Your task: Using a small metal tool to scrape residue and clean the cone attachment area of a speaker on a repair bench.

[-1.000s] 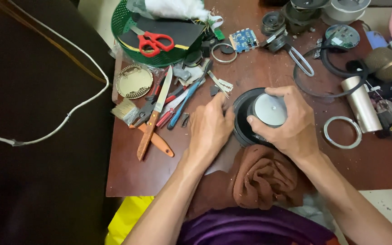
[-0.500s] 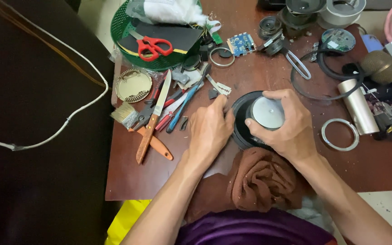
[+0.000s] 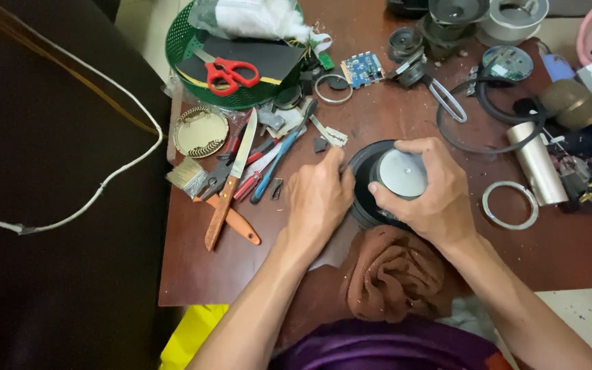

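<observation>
A round black speaker unit [image 3: 378, 185] with a silvery magnet cap is seen near the middle of the brown surface [image 3: 549, 253], just above a crumpled brown cloth [image 3: 395, 274]. The right hand [image 3: 433, 195] is closed over the cap; the left hand [image 3: 320, 199] is pressed to the rim, fingers curled, apparently pinching a small tool that cannot be made out. The unit is judged heavy and rigid, its cone fragile; the metal rim is the safer hold. Counted: one red scissors [image 3: 231, 74], one knife [image 3: 231, 181], one green basket [image 3: 186, 41].
</observation>
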